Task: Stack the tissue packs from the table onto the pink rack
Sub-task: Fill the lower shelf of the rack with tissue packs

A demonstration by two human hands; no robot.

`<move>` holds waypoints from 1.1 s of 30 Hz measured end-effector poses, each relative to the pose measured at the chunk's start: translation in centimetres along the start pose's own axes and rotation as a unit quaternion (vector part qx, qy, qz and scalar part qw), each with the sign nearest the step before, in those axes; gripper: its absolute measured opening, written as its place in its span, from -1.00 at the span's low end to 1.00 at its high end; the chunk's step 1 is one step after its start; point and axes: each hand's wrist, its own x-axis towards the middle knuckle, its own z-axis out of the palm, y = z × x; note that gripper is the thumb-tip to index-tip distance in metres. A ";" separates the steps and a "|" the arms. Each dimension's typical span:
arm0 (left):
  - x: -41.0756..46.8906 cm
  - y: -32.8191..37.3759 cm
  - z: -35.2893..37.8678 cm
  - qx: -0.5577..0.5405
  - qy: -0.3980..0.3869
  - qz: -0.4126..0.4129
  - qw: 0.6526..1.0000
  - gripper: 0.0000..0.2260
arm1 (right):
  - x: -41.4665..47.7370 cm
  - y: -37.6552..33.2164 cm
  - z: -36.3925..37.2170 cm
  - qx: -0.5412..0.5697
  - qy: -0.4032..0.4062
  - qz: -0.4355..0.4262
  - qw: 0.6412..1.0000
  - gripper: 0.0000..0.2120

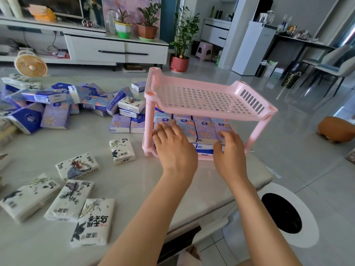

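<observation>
Squaring the lower-tier row: left hand [172, 148] and right hand [230, 158] fingers [163, 128] lie spread flat on stacked tissue packs [203, 131] inside the pink rack [201, 96], gripping nothing; next, probably grab loose packs [123, 151] off the table [134, 179], left of the fingers.

The pink rack [148, 120] stands at the table's [134, 179] right edge. Its upper tier is reachable from above, while the low slot beneath is floored with stacked purple packs [203, 129] and fronted by the left hand [172, 144] and right hand [230, 154]. A pair of purple packs [126, 123] and a single white pack [122, 151] crowd the rack's left side. A bare strip runs between the purple heap [57, 104] far left and the white packs [73, 200] near left.
</observation>
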 end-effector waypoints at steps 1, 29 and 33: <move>0.0 -0.1 0.0 -0.005 0.000 0.001 1.000 -0.45 | 0.0 0.0 0.0 0.001 0.001 0.002 1.000 -0.69; -9.3 -17.9 -6.2 -0.238 0.157 -0.050 0.957 -0.75 | -7.9 -14.5 4.9 0.069 -0.225 -0.238 0.942 -0.75; -9.5 -20.6 -6.1 -0.229 0.172 -0.044 0.957 -0.77 | -7.6 -16.0 6.4 0.014 -0.242 -0.222 0.944 -0.78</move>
